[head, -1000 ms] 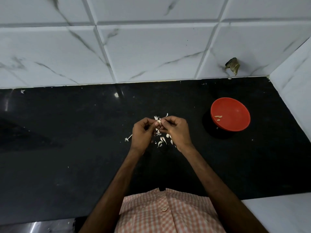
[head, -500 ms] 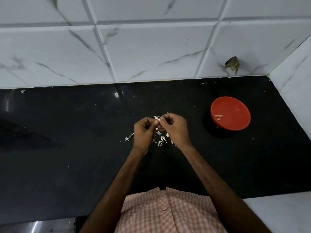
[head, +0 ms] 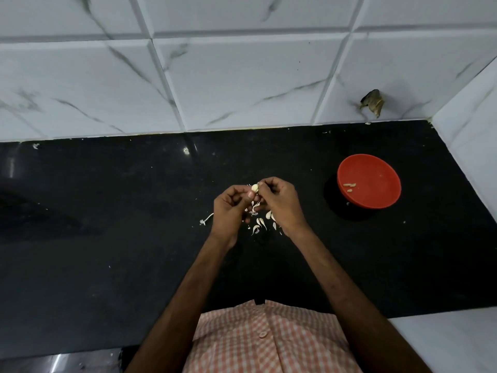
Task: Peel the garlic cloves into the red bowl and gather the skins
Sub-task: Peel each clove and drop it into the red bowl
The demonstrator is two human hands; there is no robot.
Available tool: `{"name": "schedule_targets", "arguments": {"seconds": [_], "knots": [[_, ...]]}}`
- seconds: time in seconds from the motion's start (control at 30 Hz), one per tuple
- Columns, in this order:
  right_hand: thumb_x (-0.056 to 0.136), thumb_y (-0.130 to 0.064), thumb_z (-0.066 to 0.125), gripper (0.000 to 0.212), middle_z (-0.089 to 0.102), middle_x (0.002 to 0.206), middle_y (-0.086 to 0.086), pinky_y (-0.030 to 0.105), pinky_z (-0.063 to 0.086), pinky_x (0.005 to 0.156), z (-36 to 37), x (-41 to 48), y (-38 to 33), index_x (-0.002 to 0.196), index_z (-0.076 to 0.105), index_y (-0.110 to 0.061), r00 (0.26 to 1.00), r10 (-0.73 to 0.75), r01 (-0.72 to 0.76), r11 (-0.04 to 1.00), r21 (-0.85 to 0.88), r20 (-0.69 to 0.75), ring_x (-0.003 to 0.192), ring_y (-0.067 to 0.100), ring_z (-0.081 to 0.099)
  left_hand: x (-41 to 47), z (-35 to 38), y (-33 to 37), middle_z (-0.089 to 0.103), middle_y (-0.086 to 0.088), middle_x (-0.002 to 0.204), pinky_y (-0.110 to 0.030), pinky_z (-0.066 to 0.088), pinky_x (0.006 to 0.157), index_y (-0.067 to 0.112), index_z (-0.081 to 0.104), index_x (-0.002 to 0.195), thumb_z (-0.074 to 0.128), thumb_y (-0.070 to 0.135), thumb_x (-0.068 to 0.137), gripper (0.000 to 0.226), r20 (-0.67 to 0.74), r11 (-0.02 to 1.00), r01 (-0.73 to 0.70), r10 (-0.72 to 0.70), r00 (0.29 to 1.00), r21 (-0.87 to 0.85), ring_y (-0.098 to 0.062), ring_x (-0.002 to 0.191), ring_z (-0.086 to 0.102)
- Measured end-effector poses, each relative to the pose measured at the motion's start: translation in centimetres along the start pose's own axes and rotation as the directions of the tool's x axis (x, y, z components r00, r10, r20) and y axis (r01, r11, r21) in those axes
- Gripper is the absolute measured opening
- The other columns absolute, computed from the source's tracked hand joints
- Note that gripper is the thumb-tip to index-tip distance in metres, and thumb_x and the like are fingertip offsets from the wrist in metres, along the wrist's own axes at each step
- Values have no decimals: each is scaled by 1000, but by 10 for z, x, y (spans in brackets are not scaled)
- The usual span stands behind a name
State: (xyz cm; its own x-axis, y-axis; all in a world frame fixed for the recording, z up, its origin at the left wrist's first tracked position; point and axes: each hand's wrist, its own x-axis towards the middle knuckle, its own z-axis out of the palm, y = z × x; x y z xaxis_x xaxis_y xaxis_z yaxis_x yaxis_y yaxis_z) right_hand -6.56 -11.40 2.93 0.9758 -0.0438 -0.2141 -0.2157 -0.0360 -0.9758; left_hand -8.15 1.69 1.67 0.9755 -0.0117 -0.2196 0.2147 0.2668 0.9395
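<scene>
Now our left hand [head: 228, 208] pinches a pale garlic clove [head: 255, 187] at its fingertips above the middle of the black worktop [head: 107, 211]. Our right hand [head: 279, 203], close against it, nips the clove's top with curled fingers. Loose skins [head: 258, 224] lie just beneath. Near the far right corner sits the red bowl [head: 376, 168], a few peeled cloves [head: 349, 186] inside.

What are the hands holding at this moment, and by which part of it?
One garlic clove: the left hand pinches its lower end, and the right hand pinches its right side.
</scene>
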Motion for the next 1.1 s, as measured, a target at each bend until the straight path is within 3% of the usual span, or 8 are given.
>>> {"name": "schedule_targets", "arguments": {"seconds": [0.2,0.4,0.5,0.63,0.7,0.8,1.1], "knots": [[98,-20,62,15,74,88,-4,39,63,67,4,-1,4,101,69,-7,996,82,-77,989,-125,35,76,16,71,0,0,3,67,3,77,-15,34,38,10,63,103,55,9,100,9,4,977,96,-97,995,-188,-2,50,48],[100,-21,61,14,70,96,-1,35,61,66,-5,3,8,105,70,-11,997,-73,66,948,-311,-12,79,19,72,-1,-1,8,69,7,81,-16,34,38,11,63,102,56,15,101,9,-2,978,130,-132,991,-163,-2,49,49],[100,-23,61,15,71,105,-6,38,61,77,-5,2,5,110,70,-18,987,-160,149,957,-248,-25,93,13,70,0,-1,8,69,6,81,-16,33,38,8,62,105,58,14,99,9,-16,980,127,-131,991,-151,-2,49,49],[96,-19,66,12,72,99,-3,43,61,82,-1,1,2,106,70,-14,985,-173,169,964,-204,-3,93,14,70,-1,2,9,68,4,77,-15,32,37,13,62,95,58,9,98,7,-6,981,113,-115,993,-156,-2,47,48],[95,-16,67,10,73,94,-2,45,61,81,0,2,2,104,71,-12,985,-171,166,967,-196,-13,90,15,71,-1,2,8,69,4,75,-15,33,36,9,62,102,58,8,98,6,-3,983,98,-100,995,-157,-2,46,50],[93,-12,69,7,74,88,2,47,62,75,1,1,1,98,73,-9,984,-171,159,973,-170,-55,83,18,73,-2,2,8,69,2,74,-16,34,36,-1,60,119,60,7,97,23,-24,992,63,-66,998,-112,-3,47,52],[88,-9,72,5,74,82,0,43,62,74,5,-5,-5,91,75,-7,964,-232,206,960,-188,-128,76,17,73,-3,6,5,68,-7,80,-20,37,36,-1,63,106,64,6,95,13,-74,1000,-8,7,997,-14,-14,58,58]]}}
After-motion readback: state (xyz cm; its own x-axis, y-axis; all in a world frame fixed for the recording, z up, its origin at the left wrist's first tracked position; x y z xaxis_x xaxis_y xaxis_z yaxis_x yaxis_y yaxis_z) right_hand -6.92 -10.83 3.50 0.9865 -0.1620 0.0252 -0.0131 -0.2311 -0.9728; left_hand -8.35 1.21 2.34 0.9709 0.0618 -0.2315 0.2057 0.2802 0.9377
